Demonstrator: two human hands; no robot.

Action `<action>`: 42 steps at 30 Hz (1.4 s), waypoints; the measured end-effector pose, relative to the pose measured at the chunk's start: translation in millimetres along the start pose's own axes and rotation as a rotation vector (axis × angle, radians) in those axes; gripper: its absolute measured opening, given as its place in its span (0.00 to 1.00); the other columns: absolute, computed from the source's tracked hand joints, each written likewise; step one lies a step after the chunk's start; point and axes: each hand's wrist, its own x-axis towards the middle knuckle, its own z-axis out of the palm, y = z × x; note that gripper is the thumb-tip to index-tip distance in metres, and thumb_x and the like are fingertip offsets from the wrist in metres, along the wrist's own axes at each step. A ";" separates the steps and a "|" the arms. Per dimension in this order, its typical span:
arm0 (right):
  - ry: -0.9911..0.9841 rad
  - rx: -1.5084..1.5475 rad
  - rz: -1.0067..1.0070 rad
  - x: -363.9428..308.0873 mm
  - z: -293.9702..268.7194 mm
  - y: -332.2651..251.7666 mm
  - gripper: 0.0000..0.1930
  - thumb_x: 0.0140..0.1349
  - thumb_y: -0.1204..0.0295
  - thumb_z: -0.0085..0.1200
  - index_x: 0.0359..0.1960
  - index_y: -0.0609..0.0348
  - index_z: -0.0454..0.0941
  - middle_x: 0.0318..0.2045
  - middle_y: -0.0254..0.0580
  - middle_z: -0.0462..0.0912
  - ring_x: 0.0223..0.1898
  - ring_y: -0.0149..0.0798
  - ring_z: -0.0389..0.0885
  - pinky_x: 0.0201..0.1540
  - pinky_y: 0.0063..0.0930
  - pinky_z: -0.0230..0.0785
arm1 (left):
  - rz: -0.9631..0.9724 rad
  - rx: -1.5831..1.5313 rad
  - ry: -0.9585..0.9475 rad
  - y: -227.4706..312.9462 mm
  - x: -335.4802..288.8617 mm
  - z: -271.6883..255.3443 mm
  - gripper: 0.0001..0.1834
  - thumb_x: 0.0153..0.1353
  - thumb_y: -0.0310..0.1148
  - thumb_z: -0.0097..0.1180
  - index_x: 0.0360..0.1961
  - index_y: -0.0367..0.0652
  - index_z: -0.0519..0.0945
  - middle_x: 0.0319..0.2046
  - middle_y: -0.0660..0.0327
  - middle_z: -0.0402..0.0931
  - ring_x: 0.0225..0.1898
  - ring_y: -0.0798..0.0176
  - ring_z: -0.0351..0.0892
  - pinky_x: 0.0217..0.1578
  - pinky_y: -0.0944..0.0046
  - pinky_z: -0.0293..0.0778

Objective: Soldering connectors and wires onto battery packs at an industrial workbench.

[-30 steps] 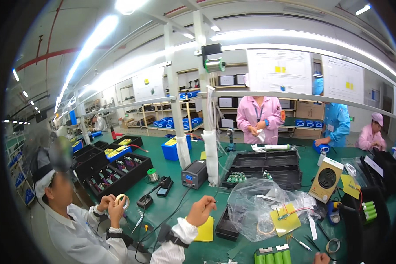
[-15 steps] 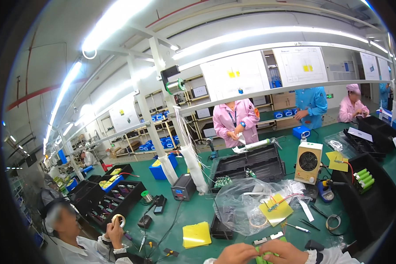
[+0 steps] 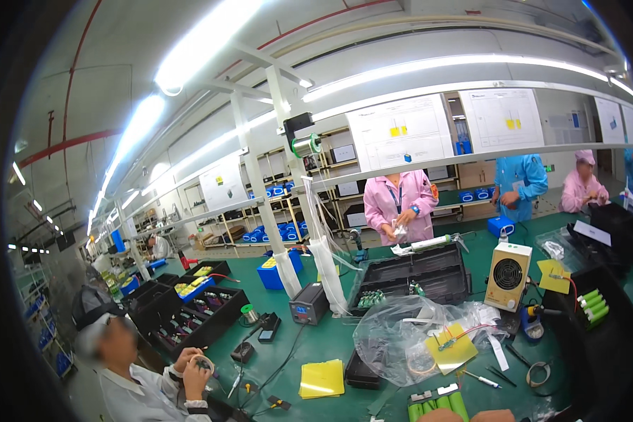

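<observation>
Long and green, the desk crosses a bright workroom. At its near edge lies the battery pack, a row of smooth green cylinders set side by side, with 2 pale pieces across their far ends; its near part is out of sight. Left hand and right hand show only as slivers at the lower rim, by the pack, so I cannot tell whether either grip is clenched or released. Beyond lies a white pen-like tool.
</observation>
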 end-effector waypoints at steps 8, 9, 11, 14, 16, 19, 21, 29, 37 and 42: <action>-0.014 -0.070 -0.063 -24.7 -40.6 3.4 0.08 0.61 0.79 0.59 0.25 0.64 0.74 0.24 0.43 0.75 0.30 0.44 0.76 0.34 0.35 0.67 | 0.242 -0.041 -0.017 8.3 32.3 26.4 0.06 0.57 0.33 0.64 0.34 0.45 0.81 0.29 0.61 0.79 0.30 0.52 0.75 0.30 0.54 0.67; -0.025 -0.080 -0.068 -24.9 -46.8 1.8 0.08 0.61 0.79 0.59 0.25 0.64 0.74 0.24 0.43 0.75 0.30 0.44 0.76 0.34 0.35 0.67 | 0.251 -0.039 -0.004 12.3 36.8 30.7 0.06 0.57 0.33 0.64 0.34 0.45 0.81 0.29 0.61 0.79 0.30 0.52 0.75 0.30 0.54 0.67; -0.114 -0.095 -0.053 -29.2 -58.4 -7.9 0.08 0.61 0.77 0.60 0.25 0.63 0.75 0.25 0.43 0.76 0.30 0.44 0.75 0.34 0.36 0.67 | 0.236 -0.209 -0.013 22.7 44.7 41.4 0.07 0.58 0.34 0.64 0.33 0.44 0.81 0.28 0.61 0.78 0.29 0.52 0.74 0.30 0.53 0.67; -0.097 -0.159 -0.014 -33.5 -63.8 -14.9 0.09 0.61 0.75 0.60 0.25 0.63 0.75 0.25 0.43 0.77 0.29 0.44 0.75 0.33 0.36 0.67 | 0.311 -0.208 0.004 34.6 54.5 50.5 0.08 0.59 0.35 0.64 0.32 0.42 0.80 0.25 0.59 0.75 0.27 0.52 0.73 0.27 0.55 0.67; -0.077 -0.205 0.003 -37.2 -64.6 -17.4 0.09 0.61 0.74 0.60 0.25 0.63 0.76 0.25 0.43 0.77 0.29 0.45 0.75 0.33 0.36 0.67 | 0.345 -0.199 0.001 39.4 56.0 46.9 0.09 0.59 0.36 0.64 0.32 0.42 0.80 0.24 0.59 0.74 0.26 0.53 0.73 0.25 0.56 0.67; -0.044 -0.289 0.015 -39.4 -61.7 -15.3 0.10 0.61 0.72 0.61 0.25 0.63 0.76 0.26 0.42 0.78 0.29 0.45 0.75 0.32 0.37 0.67 | 0.390 0.036 -0.004 42.2 49.7 27.3 0.09 0.56 0.35 0.66 0.30 0.42 0.79 0.22 0.59 0.72 0.23 0.55 0.73 0.23 0.57 0.67; -0.017 -0.377 0.012 -34.5 -57.2 -11.4 0.10 0.61 0.71 0.61 0.25 0.63 0.76 0.26 0.42 0.78 0.28 0.45 0.75 0.32 0.37 0.67 | 0.312 0.207 0.039 45.0 45.1 16.0 0.09 0.54 0.34 0.66 0.30 0.42 0.79 0.21 0.59 0.72 0.22 0.55 0.72 0.22 0.57 0.67; 0.046 -0.847 -0.320 17.2 -25.4 5.2 0.14 0.56 0.68 0.67 0.20 0.58 0.74 0.19 0.37 0.74 0.21 0.40 0.73 0.25 0.35 0.63 | 0.058 0.615 0.138 43.8 20.5 -28.5 0.08 0.46 0.28 0.67 0.27 0.41 0.80 0.20 0.60 0.71 0.21 0.55 0.73 0.22 0.56 0.68; 0.004 -0.565 -0.214 -1.0 -6.4 25.4 0.12 0.51 0.65 0.70 0.25 0.56 0.79 0.20 0.35 0.74 0.23 0.40 0.74 0.28 0.34 0.66 | -0.232 0.486 0.078 48.1 -25.3 -29.2 0.08 0.47 0.24 0.68 0.30 0.41 0.82 0.21 0.57 0.74 0.21 0.53 0.74 0.23 0.57 0.68; 0.015 -0.476 -0.083 -10.1 -9.6 37.2 0.10 0.51 0.66 0.69 0.26 0.57 0.81 0.20 0.35 0.75 0.24 0.40 0.74 0.29 0.32 0.67 | -0.237 0.510 0.064 39.9 -22.7 -23.8 0.07 0.49 0.25 0.67 0.30 0.42 0.82 0.20 0.56 0.74 0.21 0.53 0.74 0.22 0.57 0.67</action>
